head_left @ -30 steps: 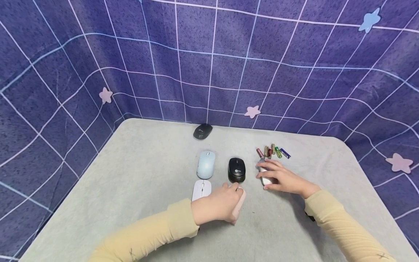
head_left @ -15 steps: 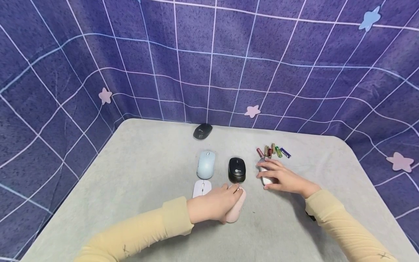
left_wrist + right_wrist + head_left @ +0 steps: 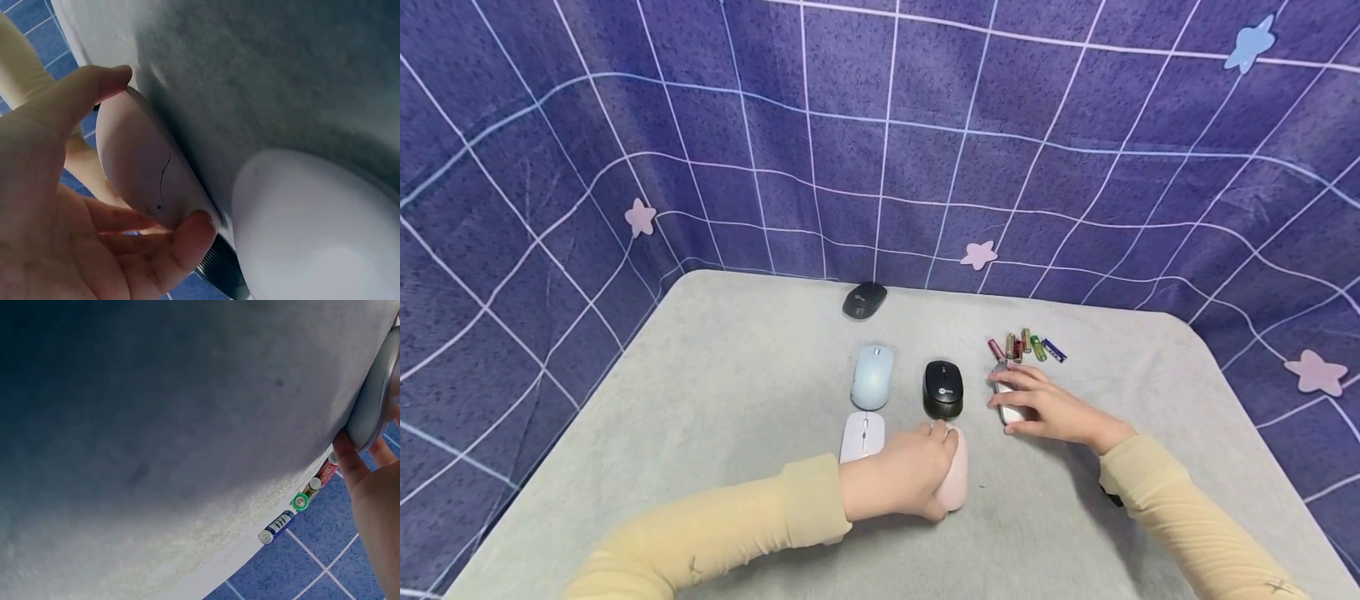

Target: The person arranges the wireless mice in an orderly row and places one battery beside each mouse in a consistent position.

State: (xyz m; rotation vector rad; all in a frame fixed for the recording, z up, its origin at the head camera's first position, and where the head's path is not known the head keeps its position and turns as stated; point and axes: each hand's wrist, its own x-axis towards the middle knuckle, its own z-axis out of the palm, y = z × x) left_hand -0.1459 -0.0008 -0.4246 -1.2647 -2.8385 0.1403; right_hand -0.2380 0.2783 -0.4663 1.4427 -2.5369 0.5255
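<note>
My left hand (image 3: 910, 471) grips a pink computer mouse (image 3: 955, 479) near the table's middle. In the left wrist view the thumb is at one end of this mouse (image 3: 134, 150) and fingertips are at the other, with a thin dark hair-like line on its surface. Just left of it lies a white mouse (image 3: 862, 435), partly covered by the hand. Over on the right, my right hand (image 3: 1048, 406) holds a grey-and-white mouse (image 3: 1012, 412), its fingers draped across the top and the thumb at the near end. The right wrist view catches this mouse (image 3: 372, 403) at its edge.
Beyond the hands lie a black mouse (image 3: 943, 387), a light blue mouse (image 3: 872, 377) and, near the back edge, another black mouse (image 3: 864, 301). Several batteries (image 3: 1026, 340) lie just beyond the right hand. A purple gridded cloth (image 3: 850, 150) hangs behind the grey table (image 3: 700, 392).
The pink mouse has turned in my left hand's grip, from slanting to nearly straight, with more of its top showing. The left hand shifted slightly; the right hand stays put.
</note>
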